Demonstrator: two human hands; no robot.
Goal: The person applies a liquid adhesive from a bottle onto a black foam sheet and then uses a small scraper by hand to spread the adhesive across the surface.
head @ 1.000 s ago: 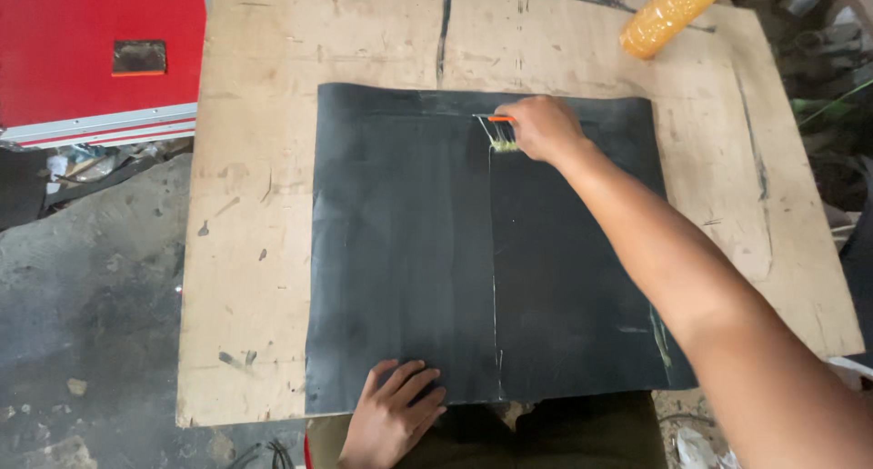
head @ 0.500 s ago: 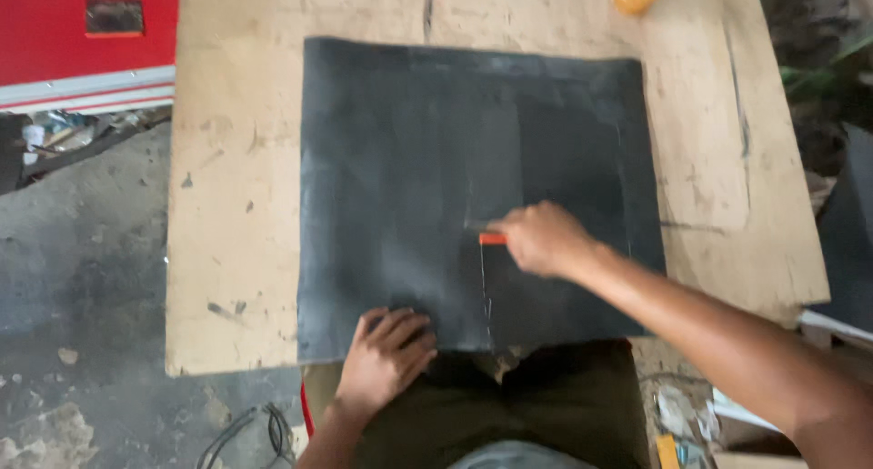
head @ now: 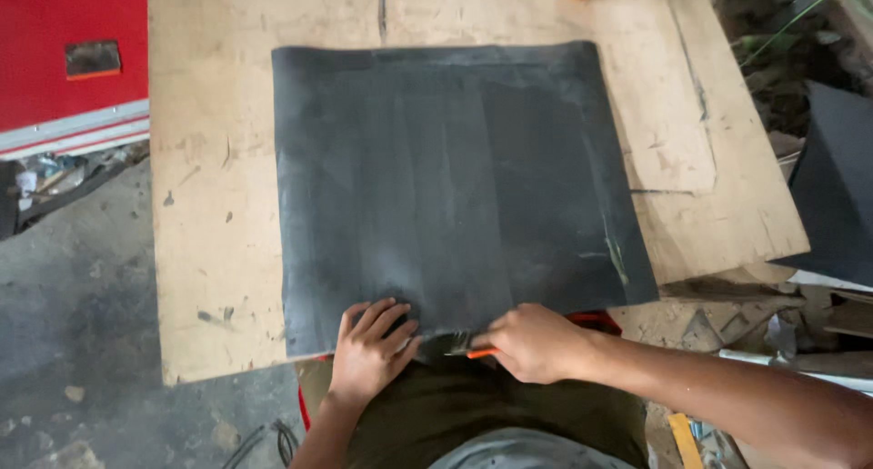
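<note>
Matte black rubber sheet (head: 455,178) on scuffed plywood (head: 209,205)

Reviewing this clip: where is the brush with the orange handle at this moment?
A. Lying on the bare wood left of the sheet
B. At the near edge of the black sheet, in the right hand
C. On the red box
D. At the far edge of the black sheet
B: the right hand grips the brush at the near edge of the black sheet, beside the left hand pressing the sheet flat.

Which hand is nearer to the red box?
Left. The left hand presses the black sheet on the side of the red box; the right hand, holding a brush, is farther away.
</note>
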